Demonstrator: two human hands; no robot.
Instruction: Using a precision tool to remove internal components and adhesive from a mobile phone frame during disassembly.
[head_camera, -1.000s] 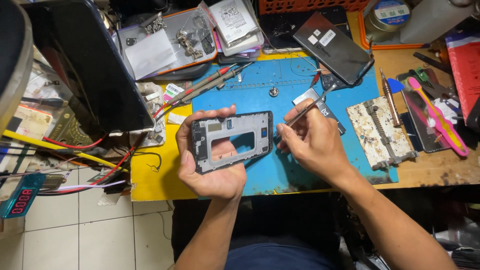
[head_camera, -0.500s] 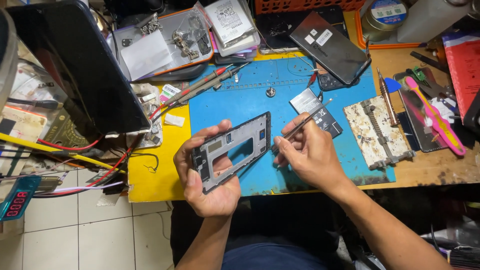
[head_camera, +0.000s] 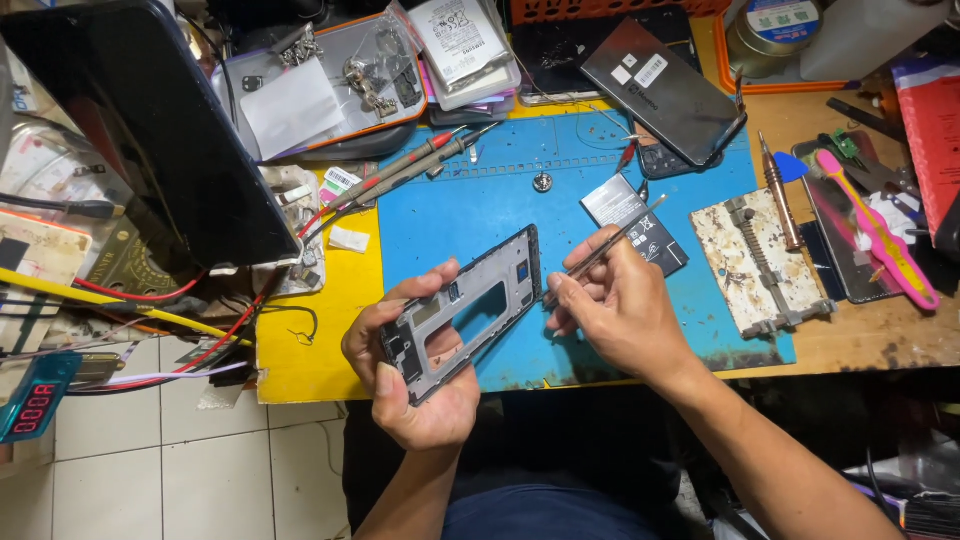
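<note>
My left hand (head_camera: 400, 385) grips a grey phone mid-frame (head_camera: 465, 310) with a rectangular cut-out, tilted so its top end points up and right over the blue mat (head_camera: 470, 205). My right hand (head_camera: 615, 310) pinches thin metal tweezers (head_camera: 605, 250), their tip touching the frame's right edge near the top. A black phone battery (head_camera: 632, 218) lies on the mat just behind the right hand.
A dark phone back cover (head_camera: 665, 90) lies at the mat's far right. A rusty metal clamp jig (head_camera: 755, 260), a screwdriver (head_camera: 780, 195) and a pink tool (head_camera: 875, 230) sit to the right. A parts tray (head_camera: 320, 85) and a tilted black panel (head_camera: 150, 130) stand at the left.
The frame has turned from nearly level to tilted up at its right end and come closer to me. The right hand has followed it, keeping the tweezers at the frame's right edge.
</note>
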